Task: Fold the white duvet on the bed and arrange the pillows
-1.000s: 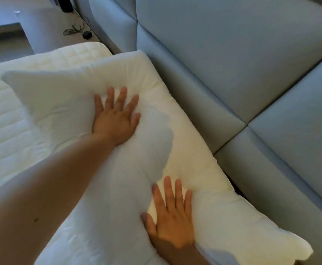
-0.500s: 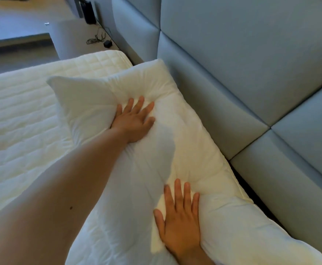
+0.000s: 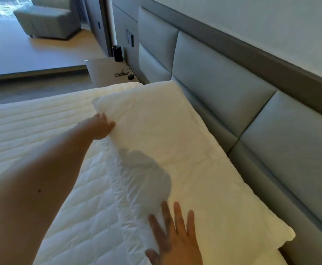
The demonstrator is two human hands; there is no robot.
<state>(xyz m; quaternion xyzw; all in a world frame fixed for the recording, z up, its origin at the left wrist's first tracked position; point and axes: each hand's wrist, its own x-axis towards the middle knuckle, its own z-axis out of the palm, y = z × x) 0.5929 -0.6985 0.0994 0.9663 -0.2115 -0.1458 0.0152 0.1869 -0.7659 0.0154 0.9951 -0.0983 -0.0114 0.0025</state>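
Observation:
A long white pillow (image 3: 177,150) lies along the grey padded headboard (image 3: 232,96), on the quilted white mattress (image 3: 32,127). My left hand (image 3: 101,128) is at the pillow's far left edge, fingers against its side; whether they curl round the edge is hidden. My right hand (image 3: 173,238) lies flat with spread fingers on the pillow's near end. A second white pillow corner (image 3: 278,257) shows under the near end at the bottom right. No duvet is in view.
A bedside table (image 3: 106,71) beyond the mattress carries a black cylinder (image 3: 116,53), a coiled cable and a small adapter. A grey armchair (image 3: 47,22) stands on the wooden floor at the far left. Wall switches sit above the table.
My left hand slid from the top of the pillow to its far left edge. The right hand drew back toward the pillow's near end. The camera lifted, showing more of the room.

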